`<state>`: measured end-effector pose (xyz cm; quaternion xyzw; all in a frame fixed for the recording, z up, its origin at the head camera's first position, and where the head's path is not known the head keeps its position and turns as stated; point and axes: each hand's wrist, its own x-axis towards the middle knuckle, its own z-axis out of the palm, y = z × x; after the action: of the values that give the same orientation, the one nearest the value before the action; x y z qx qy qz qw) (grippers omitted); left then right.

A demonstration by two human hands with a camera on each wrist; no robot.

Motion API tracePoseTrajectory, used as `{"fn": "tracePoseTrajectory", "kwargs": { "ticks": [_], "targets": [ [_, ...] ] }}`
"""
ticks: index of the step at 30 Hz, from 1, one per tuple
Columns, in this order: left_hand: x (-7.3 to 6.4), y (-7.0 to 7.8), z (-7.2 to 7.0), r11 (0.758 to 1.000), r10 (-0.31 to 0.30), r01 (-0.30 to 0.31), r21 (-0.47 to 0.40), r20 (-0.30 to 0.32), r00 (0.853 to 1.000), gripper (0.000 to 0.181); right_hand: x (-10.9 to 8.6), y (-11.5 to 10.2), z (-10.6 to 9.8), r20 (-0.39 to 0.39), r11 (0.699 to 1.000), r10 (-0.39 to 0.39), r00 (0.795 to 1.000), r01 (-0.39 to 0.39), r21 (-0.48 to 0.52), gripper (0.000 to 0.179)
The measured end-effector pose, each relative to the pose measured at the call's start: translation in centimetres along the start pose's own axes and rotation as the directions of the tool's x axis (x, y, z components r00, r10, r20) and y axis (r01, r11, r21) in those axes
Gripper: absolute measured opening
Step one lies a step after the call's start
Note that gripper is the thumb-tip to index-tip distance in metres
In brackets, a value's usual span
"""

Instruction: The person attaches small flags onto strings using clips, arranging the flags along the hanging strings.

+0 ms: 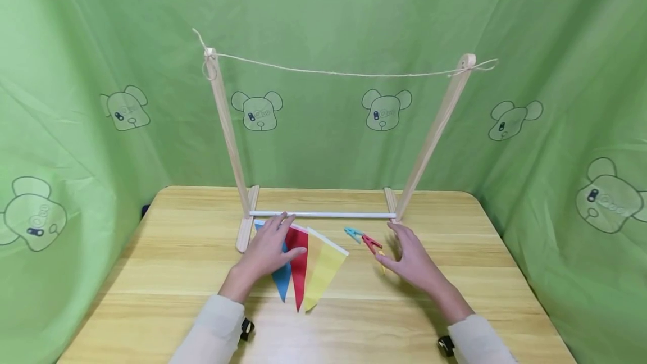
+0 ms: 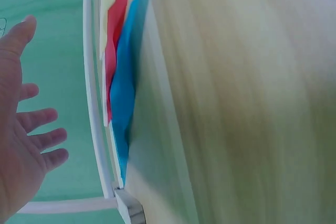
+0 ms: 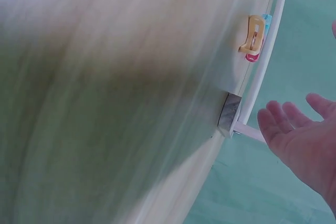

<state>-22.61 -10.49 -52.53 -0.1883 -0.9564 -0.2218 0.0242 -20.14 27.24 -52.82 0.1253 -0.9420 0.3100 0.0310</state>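
Three triangular pennants lie fanned on the table: a blue one (image 1: 282, 284), a red one (image 1: 299, 265) and a yellow one (image 1: 326, 265), each with a white top edge. My left hand (image 1: 268, 249) hovers over the blue and red pennants and partly covers them; its fingers are spread and hold nothing, as the left wrist view shows too. Right of the pennants lie a blue clothespin (image 1: 354, 234), a red clothespin (image 1: 371, 242) and a yellow clothespin (image 3: 256, 32). Beside them is my right hand (image 1: 411, 260), fingers extended and palm bare, partly hiding the yellow one.
Behind the hands stands a wooden frame with a left post (image 1: 228, 133), a right post (image 1: 436, 133) and a white bar (image 1: 328, 214) low between them. A thin string (image 1: 328, 73) is tied across the post tops. Green curtain (image 1: 323, 10) surrounds the wooden table (image 1: 177, 274).
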Motion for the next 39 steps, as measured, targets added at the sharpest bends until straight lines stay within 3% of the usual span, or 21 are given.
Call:
{"fn": "tracePoseTrajectory", "kwargs": {
  "ticks": [13, 24, 33, 39],
  "targets": [
    [0.9, 1.2, 1.3, 0.974, -0.066, 0.058, -0.218, -0.027, 0.997, 0.089, -0.5, 0.3, 0.0, 0.071, 0.992, 0.092, 0.993, -0.097, 0.08, 0.094],
    [1.6, 2.2, 2.2, 0.925, -0.153, 0.133, -0.357, -0.027, 0.988, 0.087, -0.9, 0.7, 0.8, 0.072, 0.992, 0.089, 0.993, -0.094, 0.083, 0.095],
    [2.5, 2.8, 2.8, 0.859, -0.257, 0.214, -0.464, -0.03, 0.966, 0.079, -1.0, 0.5, 1.1, 0.06, 0.987, 0.13, 0.99, -0.135, 0.092, 0.081],
    [2.9, 3.2, 3.3, 0.844, -0.269, 0.219, -0.489, -0.033, 0.963, 0.08, -1.1, 0.4, 1.3, 0.071, 0.983, 0.155, 0.985, -0.16, 0.084, 0.076]
  ]
}}
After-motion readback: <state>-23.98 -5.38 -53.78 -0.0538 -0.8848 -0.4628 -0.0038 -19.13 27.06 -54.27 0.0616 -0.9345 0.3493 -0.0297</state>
